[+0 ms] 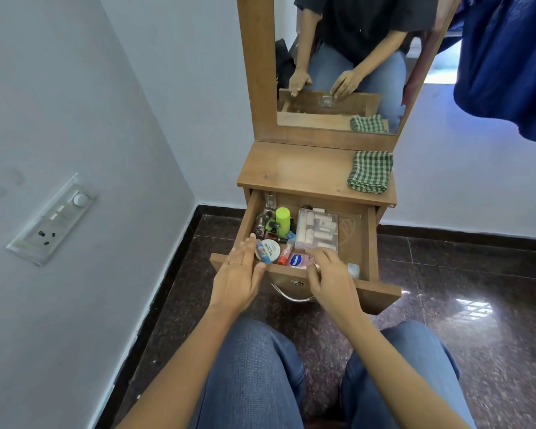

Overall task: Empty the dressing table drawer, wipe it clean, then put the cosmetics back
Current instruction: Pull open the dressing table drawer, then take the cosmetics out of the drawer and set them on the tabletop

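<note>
On wooden tabletop [297,171], checked cloth [370,171]; floor [477,274] perhaps granite.

Pale blue walls [75,88] meet dark glossy stone floor [492,366] (barred light reflected) — switchboard [53,218] at left.

One drawer [372,243], one cloth [370,171]

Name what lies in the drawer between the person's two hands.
Head view: between left hand and right hand lie a small blue stick, a round white tin, a red-capped tube and a pink Vaseline tub.
</note>
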`<move>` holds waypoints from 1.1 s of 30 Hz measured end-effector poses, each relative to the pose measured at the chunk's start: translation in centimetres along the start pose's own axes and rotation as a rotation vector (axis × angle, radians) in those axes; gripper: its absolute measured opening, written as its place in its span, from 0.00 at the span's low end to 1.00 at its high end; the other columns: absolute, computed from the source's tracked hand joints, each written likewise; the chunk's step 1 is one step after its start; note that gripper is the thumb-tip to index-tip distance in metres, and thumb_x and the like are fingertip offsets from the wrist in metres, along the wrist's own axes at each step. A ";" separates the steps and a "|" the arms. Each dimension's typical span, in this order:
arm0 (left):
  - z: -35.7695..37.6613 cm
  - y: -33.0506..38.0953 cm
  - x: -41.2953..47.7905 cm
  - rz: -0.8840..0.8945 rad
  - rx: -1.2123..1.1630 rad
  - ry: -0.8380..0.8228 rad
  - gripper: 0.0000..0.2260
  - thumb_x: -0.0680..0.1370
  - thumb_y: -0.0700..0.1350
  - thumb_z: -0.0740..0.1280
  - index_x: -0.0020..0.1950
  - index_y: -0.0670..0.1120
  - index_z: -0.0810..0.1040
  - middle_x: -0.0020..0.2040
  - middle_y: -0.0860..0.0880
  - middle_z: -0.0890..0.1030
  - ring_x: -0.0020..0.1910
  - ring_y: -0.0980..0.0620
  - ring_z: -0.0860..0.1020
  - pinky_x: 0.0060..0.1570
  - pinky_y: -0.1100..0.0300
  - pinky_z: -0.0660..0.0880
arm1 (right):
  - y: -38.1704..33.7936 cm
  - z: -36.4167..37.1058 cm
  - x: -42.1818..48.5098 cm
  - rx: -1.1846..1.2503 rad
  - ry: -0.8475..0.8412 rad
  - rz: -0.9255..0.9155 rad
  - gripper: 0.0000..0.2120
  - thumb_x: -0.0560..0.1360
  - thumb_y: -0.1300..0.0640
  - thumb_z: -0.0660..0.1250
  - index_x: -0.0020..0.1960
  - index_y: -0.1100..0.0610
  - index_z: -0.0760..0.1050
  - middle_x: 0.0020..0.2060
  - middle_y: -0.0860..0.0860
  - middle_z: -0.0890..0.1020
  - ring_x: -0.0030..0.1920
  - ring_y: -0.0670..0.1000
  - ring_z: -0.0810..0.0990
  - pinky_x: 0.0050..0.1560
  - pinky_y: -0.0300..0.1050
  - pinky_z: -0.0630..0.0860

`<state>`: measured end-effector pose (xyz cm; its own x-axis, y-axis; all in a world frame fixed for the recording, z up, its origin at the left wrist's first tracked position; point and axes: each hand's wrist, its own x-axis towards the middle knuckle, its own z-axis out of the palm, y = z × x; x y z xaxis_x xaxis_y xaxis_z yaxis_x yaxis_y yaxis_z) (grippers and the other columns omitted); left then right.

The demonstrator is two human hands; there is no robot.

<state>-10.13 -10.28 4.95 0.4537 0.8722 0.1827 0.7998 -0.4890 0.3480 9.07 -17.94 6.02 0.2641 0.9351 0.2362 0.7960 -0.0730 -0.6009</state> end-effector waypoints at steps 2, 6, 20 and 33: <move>-0.3 0.1 -0.9 0.040 0.022 0.014 0.24 0.83 0.54 0.52 0.78 0.47 0.56 0.75 0.48 0.65 0.74 0.51 0.63 0.69 0.62 0.47 | -0.1 0.3 -0.3 -0.004 -0.031 0.037 0.13 0.79 0.60 0.59 0.61 0.58 0.75 0.56 0.52 0.77 0.53 0.50 0.76 0.49 0.35 0.66; -0.6 0.2 -2.0 0.058 0.062 0.046 0.23 0.82 0.53 0.56 0.73 0.43 0.66 0.66 0.45 0.76 0.65 0.47 0.75 0.67 0.57 0.57 | -0.6 0.4 -1.4 0.006 -0.042 0.104 0.13 0.79 0.60 0.59 0.61 0.59 0.75 0.57 0.54 0.76 0.52 0.50 0.76 0.49 0.36 0.66; -0.5 -0.2 -1.9 -0.033 0.067 0.033 0.26 0.80 0.59 0.46 0.67 0.47 0.73 0.45 0.48 0.84 0.42 0.50 0.81 0.53 0.51 0.76 | -0.7 0.4 0.0 0.033 -0.213 0.216 0.13 0.77 0.57 0.62 0.60 0.57 0.76 0.52 0.54 0.81 0.48 0.49 0.78 0.44 0.39 0.72; -0.3 -0.1 6.3 -0.360 0.024 -0.236 0.11 0.79 0.48 0.64 0.60 0.47 0.75 0.53 0.46 0.81 0.50 0.46 0.81 0.50 0.49 0.79 | -2.7 5.2 9.3 -0.207 -0.345 -0.030 0.16 0.77 0.58 0.64 0.64 0.59 0.69 0.54 0.57 0.78 0.51 0.57 0.79 0.48 0.52 0.78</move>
<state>-7.47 -4.70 6.38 0.2194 0.9619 -0.1631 0.9311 -0.1565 0.3295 6.54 -7.22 5.83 0.0688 0.9968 -0.0398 0.9028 -0.0791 -0.4227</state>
